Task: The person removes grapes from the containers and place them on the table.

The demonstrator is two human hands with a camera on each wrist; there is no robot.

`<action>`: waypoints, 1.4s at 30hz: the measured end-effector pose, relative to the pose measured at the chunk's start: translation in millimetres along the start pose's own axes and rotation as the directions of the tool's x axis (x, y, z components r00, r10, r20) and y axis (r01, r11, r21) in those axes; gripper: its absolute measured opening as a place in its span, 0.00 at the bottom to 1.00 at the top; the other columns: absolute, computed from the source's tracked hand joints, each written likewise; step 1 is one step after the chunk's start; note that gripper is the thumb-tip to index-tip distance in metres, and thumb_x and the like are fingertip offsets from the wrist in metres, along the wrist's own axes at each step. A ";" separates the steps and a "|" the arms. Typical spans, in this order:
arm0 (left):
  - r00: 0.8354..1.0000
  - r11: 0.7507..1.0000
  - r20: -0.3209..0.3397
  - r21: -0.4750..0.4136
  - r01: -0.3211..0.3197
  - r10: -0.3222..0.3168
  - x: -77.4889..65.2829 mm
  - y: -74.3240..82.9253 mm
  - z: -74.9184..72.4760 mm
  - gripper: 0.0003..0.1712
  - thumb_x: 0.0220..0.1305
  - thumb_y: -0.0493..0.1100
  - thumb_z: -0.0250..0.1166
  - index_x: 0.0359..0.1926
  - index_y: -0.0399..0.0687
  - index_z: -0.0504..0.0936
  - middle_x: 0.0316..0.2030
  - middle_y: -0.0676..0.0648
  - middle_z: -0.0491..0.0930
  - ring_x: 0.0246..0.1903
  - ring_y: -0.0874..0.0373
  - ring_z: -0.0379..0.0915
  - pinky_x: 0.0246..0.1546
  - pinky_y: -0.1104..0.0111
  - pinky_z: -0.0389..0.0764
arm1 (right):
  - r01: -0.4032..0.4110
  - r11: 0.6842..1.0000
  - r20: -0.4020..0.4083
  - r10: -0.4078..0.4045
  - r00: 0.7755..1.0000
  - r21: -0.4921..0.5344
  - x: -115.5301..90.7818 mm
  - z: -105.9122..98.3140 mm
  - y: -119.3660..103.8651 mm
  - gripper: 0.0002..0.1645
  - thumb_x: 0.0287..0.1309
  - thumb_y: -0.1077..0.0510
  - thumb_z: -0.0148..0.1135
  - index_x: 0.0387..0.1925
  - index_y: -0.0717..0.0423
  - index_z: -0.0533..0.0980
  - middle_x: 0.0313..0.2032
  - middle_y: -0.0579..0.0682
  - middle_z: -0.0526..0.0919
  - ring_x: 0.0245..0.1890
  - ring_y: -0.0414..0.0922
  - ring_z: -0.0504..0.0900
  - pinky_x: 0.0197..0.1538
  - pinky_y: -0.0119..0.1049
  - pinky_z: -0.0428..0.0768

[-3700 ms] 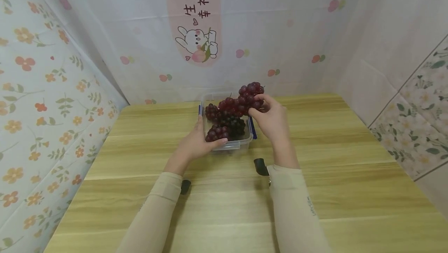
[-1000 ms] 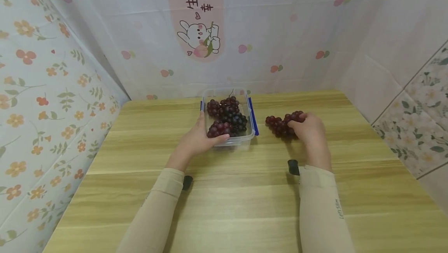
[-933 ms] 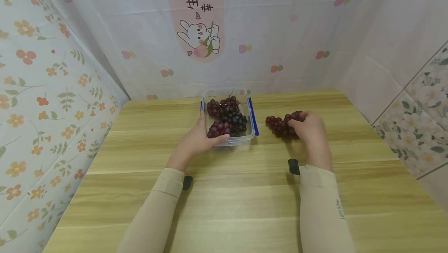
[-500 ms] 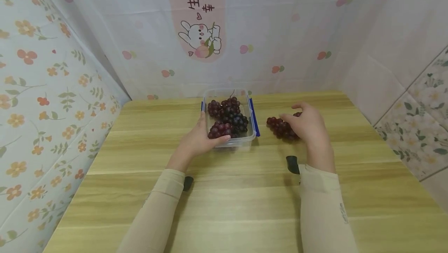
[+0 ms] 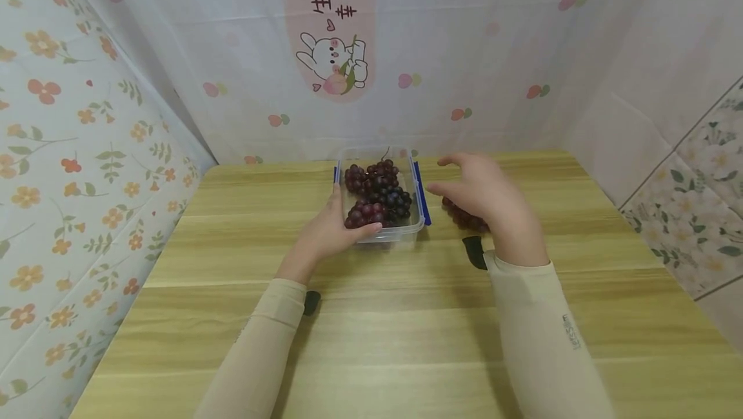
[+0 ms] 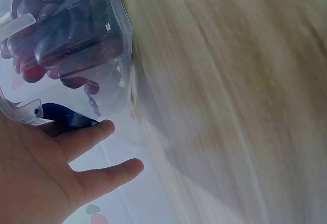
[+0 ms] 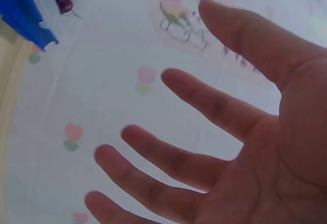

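In the head view a clear plastic food container (image 5: 400,231) stands at the back of the table, holding several bunches of red and dark grapes (image 5: 366,211). My left hand (image 5: 322,232) grips its near left corner, thumb over the front rim and fingers along the left side. The left wrist view shows two straight fingers beside a blue latch (image 6: 64,116). My right hand (image 5: 490,196) is raised between the container and a bunch of red grapes (image 5: 464,219) on the table, partly hiding that bunch. Its fingers are spread and hold nothing, as the right wrist view shows.
The wood-grain table (image 5: 371,341) ends at a printed curtain (image 5: 464,51) right behind the container. Another blue latch (image 5: 422,196) hangs out along the container's right side. Dark wrist mounts (image 5: 475,253) stick out at both sleeves.
My right hand lifted a bunch of grapes from the container, laid it on the table to the right and let go. Now it has moved up and left, toward the container. The left hand stayed.
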State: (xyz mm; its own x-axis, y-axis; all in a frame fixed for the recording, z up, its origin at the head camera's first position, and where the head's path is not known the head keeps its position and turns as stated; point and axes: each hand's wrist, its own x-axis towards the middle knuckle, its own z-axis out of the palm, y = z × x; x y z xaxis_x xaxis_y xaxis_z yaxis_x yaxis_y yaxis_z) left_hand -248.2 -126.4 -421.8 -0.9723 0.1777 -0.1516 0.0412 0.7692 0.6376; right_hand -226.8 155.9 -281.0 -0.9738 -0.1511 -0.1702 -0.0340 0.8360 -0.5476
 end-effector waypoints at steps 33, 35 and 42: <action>0.999 0.997 0.019 -0.065 -0.042 0.043 1.0 -2.6 -1.7 0.84 0.55 0.84 0.68 0.84 0.58 0.17 0.87 0.42 0.32 0.84 0.40 0.47 0.79 0.41 0.65 | 0.370 0.823 0.519 -0.110 0.848 -0.431 84.6 78.7 -96.2 0.42 0.72 0.50 0.67 0.81 0.49 0.64 0.78 0.57 0.69 0.47 0.56 0.90 0.34 0.38 0.86; 0.999 0.997 0.020 -0.067 -0.047 0.048 1.6 -2.1 -1.1 0.84 0.53 0.85 0.67 0.84 0.56 0.18 0.87 0.42 0.32 0.84 0.40 0.47 0.78 0.41 0.65 | 0.372 0.824 0.520 -0.113 0.847 -0.427 85.0 82.6 -94.0 0.42 0.71 0.50 0.67 0.82 0.50 0.63 0.77 0.57 0.71 0.46 0.57 0.90 0.31 0.36 0.84; 0.999 0.996 0.016 -0.073 -0.043 0.045 1.7 -2.6 -3.0 0.85 0.52 0.86 0.67 0.84 0.55 0.18 0.87 0.42 0.33 0.84 0.40 0.47 0.78 0.42 0.66 | 0.357 0.847 0.520 -0.115 0.846 -0.394 90.6 89.2 -90.7 0.42 0.71 0.52 0.67 0.81 0.52 0.64 0.76 0.56 0.73 0.42 0.52 0.89 0.41 0.43 0.90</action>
State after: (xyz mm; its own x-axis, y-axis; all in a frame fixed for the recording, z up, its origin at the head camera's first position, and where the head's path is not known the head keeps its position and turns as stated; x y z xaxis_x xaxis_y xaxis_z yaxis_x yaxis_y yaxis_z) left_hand -250.7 -129.9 -421.4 -0.9656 0.2220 -0.1352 0.0665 0.7138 0.6972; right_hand -291.9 19.4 -319.9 -0.7033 -0.4982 -0.5071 -0.4650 0.8620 -0.2019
